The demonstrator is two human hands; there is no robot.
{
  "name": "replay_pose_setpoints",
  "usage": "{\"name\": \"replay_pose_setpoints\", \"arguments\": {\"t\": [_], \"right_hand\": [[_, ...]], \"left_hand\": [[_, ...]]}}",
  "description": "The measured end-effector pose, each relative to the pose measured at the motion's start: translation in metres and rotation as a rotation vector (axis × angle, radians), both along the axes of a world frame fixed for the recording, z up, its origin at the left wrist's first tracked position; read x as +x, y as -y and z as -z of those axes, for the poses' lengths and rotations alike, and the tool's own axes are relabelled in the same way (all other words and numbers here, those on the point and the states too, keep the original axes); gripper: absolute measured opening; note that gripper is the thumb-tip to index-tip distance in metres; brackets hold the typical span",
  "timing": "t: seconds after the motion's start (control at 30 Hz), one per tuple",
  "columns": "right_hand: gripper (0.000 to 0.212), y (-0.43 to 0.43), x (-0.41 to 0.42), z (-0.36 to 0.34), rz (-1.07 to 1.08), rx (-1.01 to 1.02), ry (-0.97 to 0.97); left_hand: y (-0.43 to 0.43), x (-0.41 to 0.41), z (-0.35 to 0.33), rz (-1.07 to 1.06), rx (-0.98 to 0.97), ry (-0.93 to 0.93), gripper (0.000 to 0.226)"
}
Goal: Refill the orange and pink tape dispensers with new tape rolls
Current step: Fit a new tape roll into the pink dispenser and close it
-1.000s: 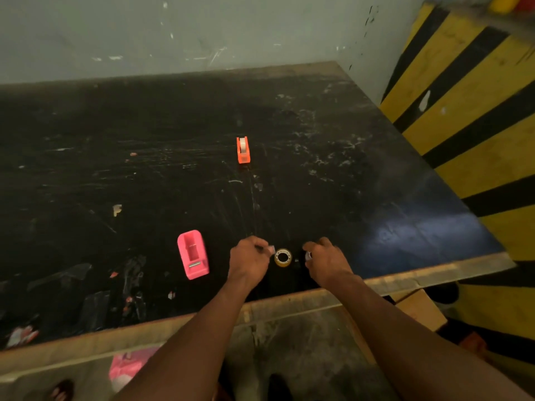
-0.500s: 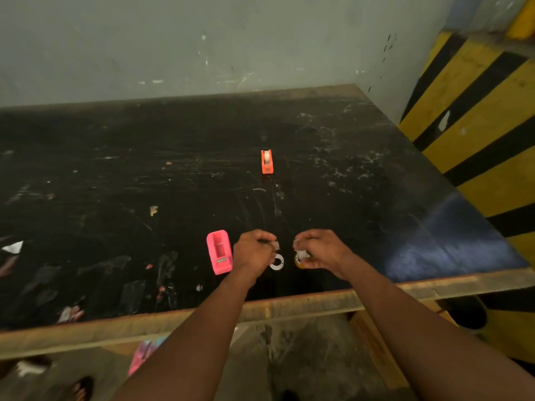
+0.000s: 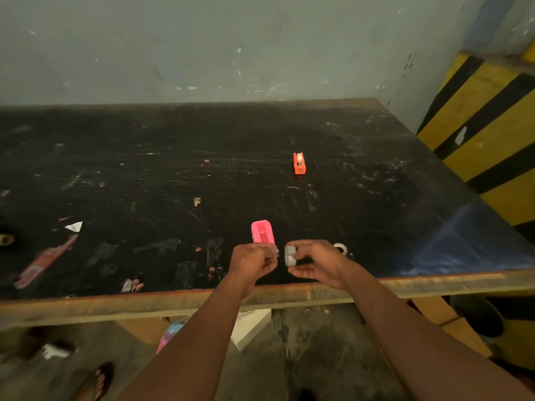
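A single head-worn wide-angle view looks forward and steeply down over the near edge of a black table (image 3: 173, 169), both forearms reaching in from below, a wall behind and floor beneath.

Head view: my right hand (image 3: 317, 263) pinches a small tape roll (image 3: 289, 255); my left hand (image 3: 252, 261) is closed on its loose end. Pink dispenser (image 3: 262, 232) just beyond left hand, empty. Orange dispenser (image 3: 299, 163) farther back on black table (image 3: 405, 227), roll seated.
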State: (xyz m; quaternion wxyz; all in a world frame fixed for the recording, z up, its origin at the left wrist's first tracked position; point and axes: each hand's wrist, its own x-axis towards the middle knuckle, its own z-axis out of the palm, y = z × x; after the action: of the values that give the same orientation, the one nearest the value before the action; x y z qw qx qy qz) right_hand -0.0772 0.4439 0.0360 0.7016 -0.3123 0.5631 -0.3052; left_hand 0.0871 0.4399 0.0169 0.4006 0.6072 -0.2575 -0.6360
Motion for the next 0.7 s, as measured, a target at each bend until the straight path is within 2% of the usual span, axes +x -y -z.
{"name": "replay_pose_setpoints", "arguments": {"t": [0.2,0.33,0.7], "right_hand": [[0.036,-0.016,0.034,-0.003,-0.068,-0.067,0.046],[0.035,-0.023,0.047,-0.002,-0.104,-0.138,-0.011],[0.038,-0.024,0.06,-0.007,-0.125,-0.185,0.003]], "left_hand": [[-0.021,0.033,-0.006,0.048,-0.038,-0.039,0.014],[-0.031,0.046,-0.01,0.07,-0.082,-0.067,0.017],[-0.037,0.062,-0.012,0.019,-0.131,-0.009,0.021]]}}
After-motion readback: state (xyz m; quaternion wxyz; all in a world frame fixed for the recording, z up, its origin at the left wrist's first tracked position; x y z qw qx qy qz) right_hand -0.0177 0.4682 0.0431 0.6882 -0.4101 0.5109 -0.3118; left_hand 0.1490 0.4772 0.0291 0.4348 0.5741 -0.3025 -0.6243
